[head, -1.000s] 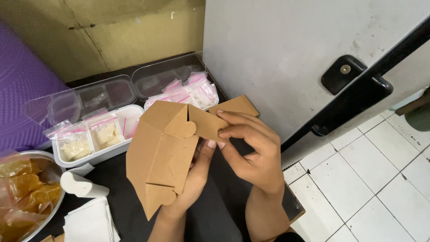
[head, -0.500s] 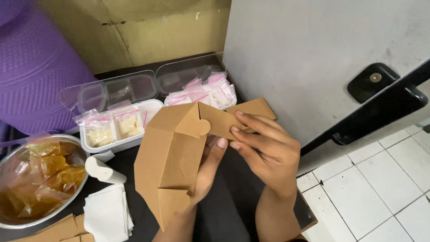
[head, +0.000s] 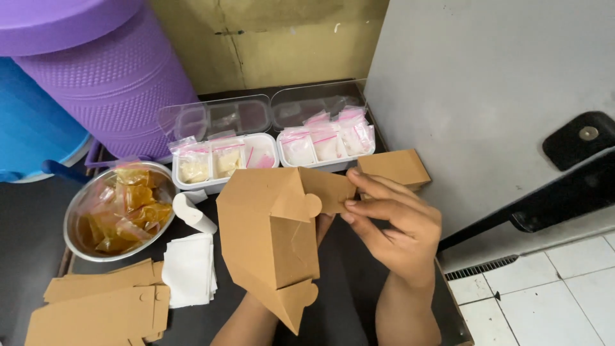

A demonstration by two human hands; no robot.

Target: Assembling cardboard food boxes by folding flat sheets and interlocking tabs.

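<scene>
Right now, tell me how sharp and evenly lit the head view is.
Head view: soft, even light, no harsh shadows; folded brown cardboard box and right hand look sharp; mild glare on the round metal bowl of amber sachets; wide-angle bending at edges.

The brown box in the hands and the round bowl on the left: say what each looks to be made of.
Brown box: seemingly kraft paperboard, matte and uncoated-looking, with sharp fold creases and die-cut round tabs; the right hand pinches one flap.

Round bowl: probably stainless steel, since its thin grey rim reflects light; it holds small clear bags of amber liquid.
</scene>
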